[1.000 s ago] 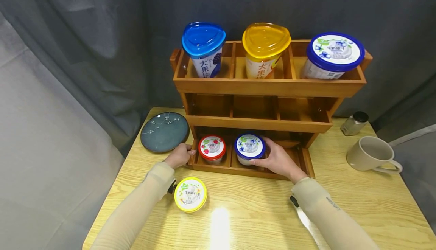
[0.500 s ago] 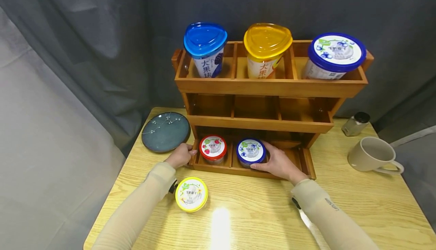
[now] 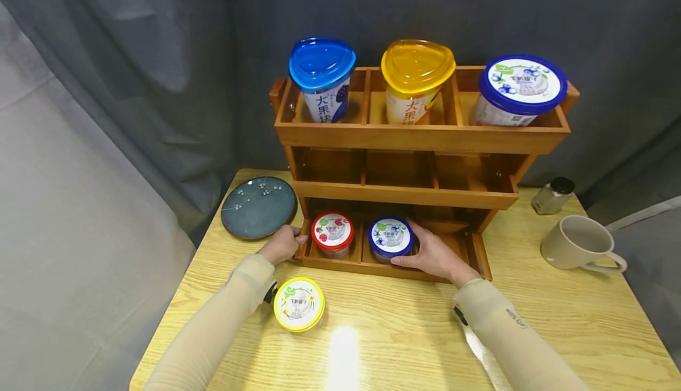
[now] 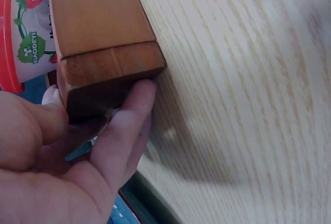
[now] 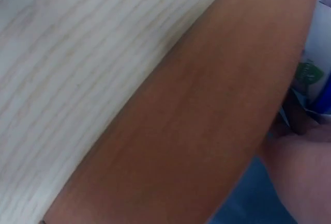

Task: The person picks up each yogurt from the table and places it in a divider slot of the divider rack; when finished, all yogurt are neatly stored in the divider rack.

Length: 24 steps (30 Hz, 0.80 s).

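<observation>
My right hand point(image 3: 435, 255) holds a yogurt cup with a dark blue lid and blueberry pictures point(image 3: 391, 235), its thumb at the front of the lid and its fingers at the cup's right side. This cup sits in the middle compartment of the bottom tier of a wooden three-tier rack point(image 3: 420, 138). To its left stands a red-lidded strawberry cup point(image 3: 332, 231), upright. My left hand point(image 3: 282, 243) grips the rack's bottom left corner, with thumb and fingers around the wooden end point(image 4: 111, 69) in the left wrist view.
A yellow-lidded cup point(image 3: 299, 304) stands on the table beside the left forearm. The top tier bears blue-lidded point(image 3: 321, 68), yellow-lidded point(image 3: 417, 68) and large blueberry point(image 3: 524, 86) cups. Around the rack are a dark plate point(image 3: 259, 207), a mug point(image 3: 577, 243) and a black-capped jar point(image 3: 553, 196).
The blueberry cup in my right hand has moved down into the bottom middle compartment, and since half a second ago it stays there. My left hand keeps its grip on the rack's corner.
</observation>
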{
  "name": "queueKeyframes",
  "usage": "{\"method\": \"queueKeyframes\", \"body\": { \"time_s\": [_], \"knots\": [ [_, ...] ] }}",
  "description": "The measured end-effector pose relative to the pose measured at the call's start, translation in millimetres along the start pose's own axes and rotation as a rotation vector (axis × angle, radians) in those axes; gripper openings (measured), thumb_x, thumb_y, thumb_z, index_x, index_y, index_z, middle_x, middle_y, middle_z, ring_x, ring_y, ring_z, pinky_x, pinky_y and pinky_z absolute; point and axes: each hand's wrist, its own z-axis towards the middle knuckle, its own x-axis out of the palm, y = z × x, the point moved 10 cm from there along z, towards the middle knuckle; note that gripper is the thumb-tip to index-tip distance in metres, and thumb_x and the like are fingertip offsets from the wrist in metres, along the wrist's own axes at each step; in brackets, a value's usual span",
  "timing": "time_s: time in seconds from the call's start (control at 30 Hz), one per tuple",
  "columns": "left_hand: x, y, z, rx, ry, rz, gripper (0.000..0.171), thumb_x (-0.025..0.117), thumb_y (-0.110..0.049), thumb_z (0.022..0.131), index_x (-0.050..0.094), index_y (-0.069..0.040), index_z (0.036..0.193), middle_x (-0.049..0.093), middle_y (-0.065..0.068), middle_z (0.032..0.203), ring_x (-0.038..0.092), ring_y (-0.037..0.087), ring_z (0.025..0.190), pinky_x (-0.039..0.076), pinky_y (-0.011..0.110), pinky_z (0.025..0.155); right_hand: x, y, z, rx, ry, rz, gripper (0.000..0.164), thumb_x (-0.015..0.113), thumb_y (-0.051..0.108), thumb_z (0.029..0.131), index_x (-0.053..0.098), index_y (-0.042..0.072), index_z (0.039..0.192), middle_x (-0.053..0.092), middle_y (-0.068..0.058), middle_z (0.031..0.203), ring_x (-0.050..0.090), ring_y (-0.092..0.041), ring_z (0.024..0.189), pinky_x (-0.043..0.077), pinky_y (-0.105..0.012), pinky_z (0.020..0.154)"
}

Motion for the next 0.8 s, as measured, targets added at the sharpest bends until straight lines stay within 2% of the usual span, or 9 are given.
{"method": "queueKeyframes", "body": {
  "time_s": [0.13,0.3,0.4,0.57,0.67,0.8],
  "knots": [
    [0.4,-0.2,1.2,-0.001,0.007,-0.005,0.024,0.058,-0.017,0.102,0.067,0.005,0.104,0.047,0.006,0.070,0.047,0.019,0.066,0.043,0.030,0.065,-6,1,-4,0.027,-0.005,-0.014,0.115,0.080,0.058,0.077,0.017,0.003,0.157,0.030,-0.027,0.154,0.040,-0.044,0.134,0.035,-0.059,0.105],
    [-0.6,0.4,2.2,-0.012,0.012,-0.009,0.026,0.059,-0.018,0.101,0.067,0.005,0.110,0.054,0.009,0.078,0.051,0.020,0.070,0.045,0.031,0.068,-21,9,-15,0.052,-0.055,-0.025,0.106,0.072,0.060,0.083,0.018,0.011,0.158,0.028,-0.023,0.156,0.035,-0.047,0.135,0.032,-0.063,0.104],
    [-1.6,-0.9,1.3,-0.013,0.012,-0.011,0.026,0.059,-0.018,0.101,0.067,0.005,0.109,0.055,0.009,0.078,0.051,0.020,0.069,0.045,0.030,0.065,-31,24,-25,0.024,-0.134,-0.033,0.098,0.072,0.057,0.085,0.024,0.013,0.157,0.035,-0.019,0.153,0.033,-0.045,0.137,0.031,-0.064,0.105],
    [-0.7,-1.1,0.1,-0.002,0.012,-0.015,0.022,0.059,-0.017,0.101,0.067,0.004,0.101,0.048,0.006,0.069,0.046,0.017,0.062,0.041,0.028,0.058,-46,63,-48,-0.082,-0.323,-0.019,0.081,0.079,0.041,0.085,0.040,0.014,0.151,0.046,-0.012,0.144,0.039,-0.038,0.134,0.033,-0.062,0.104],
    [-0.3,-0.6,-0.2,-0.002,0.012,-0.008,0.021,0.059,-0.017,0.101,0.067,0.003,0.099,0.046,0.004,0.068,0.045,0.016,0.060,0.039,0.027,0.057,-43,88,-60,-0.140,-0.366,0.009,0.077,0.082,0.035,0.083,0.045,0.015,0.148,0.049,-0.009,0.140,0.045,-0.035,0.129,0.037,-0.060,0.101],
    [-0.2,-1.2,-0.4,-0.003,0.020,0.012,0.022,0.059,-0.018,0.101,0.068,0.002,0.098,0.045,0.004,0.067,0.044,0.016,0.060,0.038,0.027,0.057,-20,114,-66,-0.192,-0.313,0.027,0.079,0.082,0.038,0.082,0.044,0.016,0.148,0.050,-0.008,0.140,0.050,-0.033,0.126,0.044,-0.056,0.098]
  ]
}}
